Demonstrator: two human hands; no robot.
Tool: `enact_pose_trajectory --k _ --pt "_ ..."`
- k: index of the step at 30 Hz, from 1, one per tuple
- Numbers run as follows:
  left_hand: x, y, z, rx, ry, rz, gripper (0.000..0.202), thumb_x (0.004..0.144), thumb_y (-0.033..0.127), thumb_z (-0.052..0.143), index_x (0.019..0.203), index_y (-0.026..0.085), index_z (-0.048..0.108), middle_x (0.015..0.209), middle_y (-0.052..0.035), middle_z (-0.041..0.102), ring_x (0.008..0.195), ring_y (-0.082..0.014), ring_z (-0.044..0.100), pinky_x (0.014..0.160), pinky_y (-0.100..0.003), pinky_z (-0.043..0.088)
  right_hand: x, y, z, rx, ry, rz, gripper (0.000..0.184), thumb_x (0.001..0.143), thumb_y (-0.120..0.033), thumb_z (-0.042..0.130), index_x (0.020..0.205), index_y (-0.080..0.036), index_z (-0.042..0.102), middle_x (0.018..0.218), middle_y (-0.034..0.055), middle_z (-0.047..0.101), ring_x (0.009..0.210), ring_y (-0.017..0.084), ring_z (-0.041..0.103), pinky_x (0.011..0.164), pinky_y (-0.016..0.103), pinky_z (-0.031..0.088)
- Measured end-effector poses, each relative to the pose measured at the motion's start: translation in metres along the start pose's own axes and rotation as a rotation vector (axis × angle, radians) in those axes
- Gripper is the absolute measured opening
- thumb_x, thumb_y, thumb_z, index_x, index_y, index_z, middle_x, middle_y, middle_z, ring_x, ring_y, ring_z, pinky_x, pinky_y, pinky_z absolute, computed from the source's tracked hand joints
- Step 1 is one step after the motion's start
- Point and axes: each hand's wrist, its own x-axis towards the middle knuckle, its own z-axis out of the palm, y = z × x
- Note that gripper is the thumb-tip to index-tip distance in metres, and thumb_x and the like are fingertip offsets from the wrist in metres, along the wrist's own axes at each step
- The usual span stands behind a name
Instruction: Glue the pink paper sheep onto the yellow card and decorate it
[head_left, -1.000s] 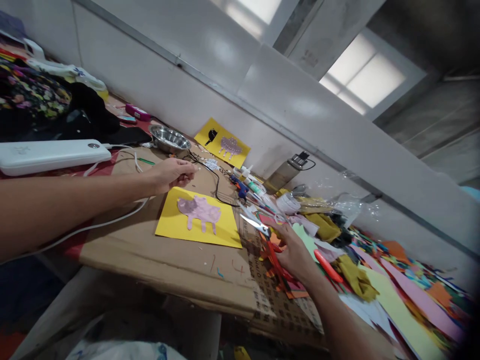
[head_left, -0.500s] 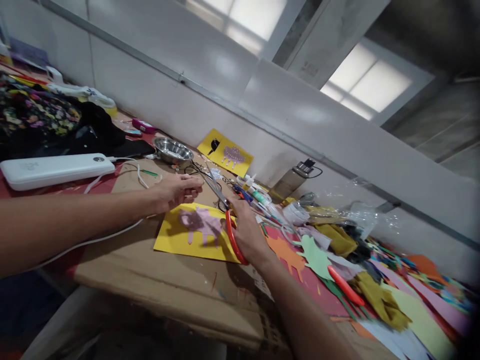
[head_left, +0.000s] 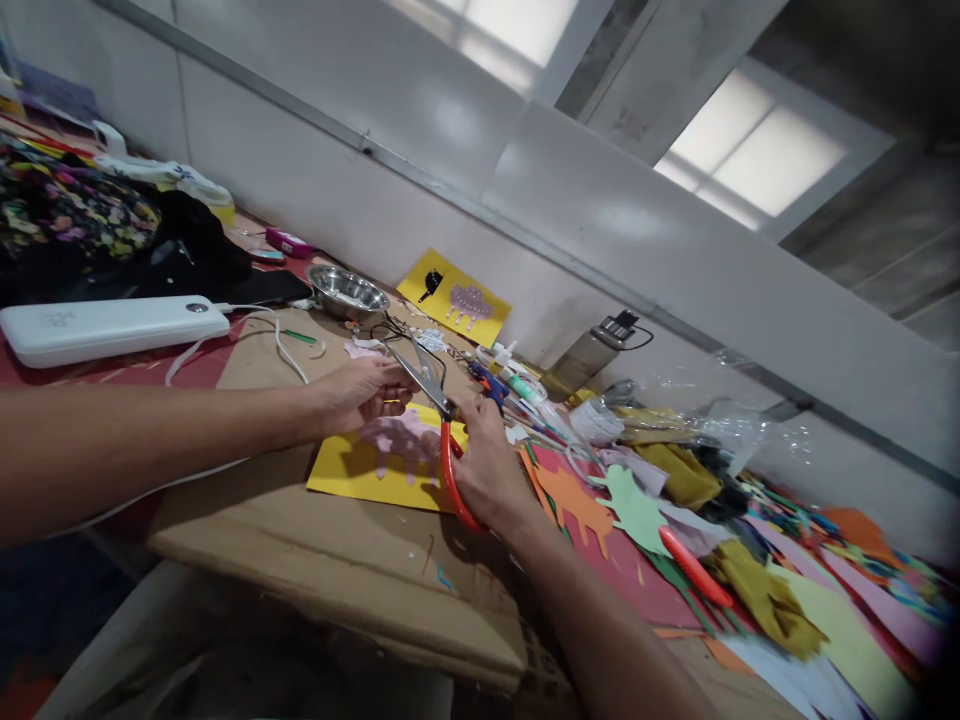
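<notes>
My right hand [head_left: 486,462] grips the red-handled scissors [head_left: 450,475], with the blades parted and pointing up and left. Close to the blades, my left hand [head_left: 366,393] has its fingers pinched together; what they hold, if anything, is too small to make out. Beneath both hands lies a yellow card [head_left: 352,472] bearing a pink animal-shaped cutout [head_left: 401,440], partly shadowed and covered by the hands. A pale pink scrap [head_left: 364,348] shows just behind the left fingers; I cannot tell whether it touches them.
Cardboard [head_left: 300,530] covers the work surface. Behind stand a metal bowl [head_left: 346,290], a decorated yellow card [head_left: 457,298] and a bottle [head_left: 589,355]. A white power bank [head_left: 112,325] with a cable lies left. Orange [head_left: 577,505] and green cutouts [head_left: 634,510], cloth and paper crowd the right.
The scissors have swung slightly left, their blades now right at the left fingertips. My left hand has shifted a little and turned. A pale pink scrap now shows behind it.
</notes>
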Motion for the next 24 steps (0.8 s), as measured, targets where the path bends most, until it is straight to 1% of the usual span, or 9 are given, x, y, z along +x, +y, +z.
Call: enact_pose_trajectory --k 4,9,14,20,24 --pt "-0.0015 -0.0009 -0.0001 0.006 -0.018 -0.009 0.013 0.073 0.008 0.07 0.066 0.012 0.06 0.061 -0.0008 0.063 0.053 -0.0062 0.054 0.049 -0.016 0.04 0.0002 -0.0007 0.0002 0.006 0.004 0.006 0.043 0.087 -0.037 0.054 0.125 -0.019 0.054 0.108 0.0103 0.048 0.1 0.023 0.053 0.097 0.04 0.044" --pt "-0.0043 -0.0005 0.0019 0.037 -0.036 -0.016 0.011 0.072 0.004 0.067 0.064 0.01 0.063 0.056 -0.0007 0.059 0.046 -0.0037 0.046 0.043 -0.015 0.033 -0.0002 0.0011 0.0019 0.004 0.01 0.008 0.042 0.086 -0.037 0.056 0.126 -0.022 0.054 0.105 0.009 0.048 0.098 0.023 0.054 0.093 0.041 0.046" --pt "-0.0055 0.0002 0.0036 0.046 -0.015 -0.01 0.011 0.074 0.0 0.061 0.067 0.008 0.065 0.058 -0.0027 0.061 0.047 -0.0043 0.05 0.046 -0.015 0.037 -0.0007 0.0043 0.0044 -0.01 0.043 -0.006 0.04 0.085 -0.034 0.058 0.124 -0.025 0.055 0.101 0.0075 0.046 0.091 0.023 0.054 0.086 0.04 0.048" --pt "-0.0042 0.0011 0.0018 0.074 -0.007 0.013 0.015 0.074 -0.003 0.056 0.072 0.006 0.067 0.064 -0.0066 0.066 0.05 -0.0055 0.052 0.047 -0.016 0.038 -0.0013 0.0038 0.0032 -0.05 0.024 0.016 0.043 0.082 -0.029 0.058 0.124 -0.023 0.055 0.103 0.0084 0.045 0.092 0.023 0.055 0.087 0.041 0.048" --pt "-0.0012 0.0008 -0.0011 0.093 -0.014 0.031 0.014 0.074 -0.003 0.056 0.069 0.007 0.065 0.064 -0.0061 0.066 0.051 -0.0058 0.055 0.049 -0.016 0.041 -0.002 0.0034 0.0031 -0.063 0.029 0.005 0.044 0.082 -0.026 0.056 0.126 -0.021 0.054 0.101 0.0084 0.045 0.089 0.022 0.055 0.083 0.038 0.048"
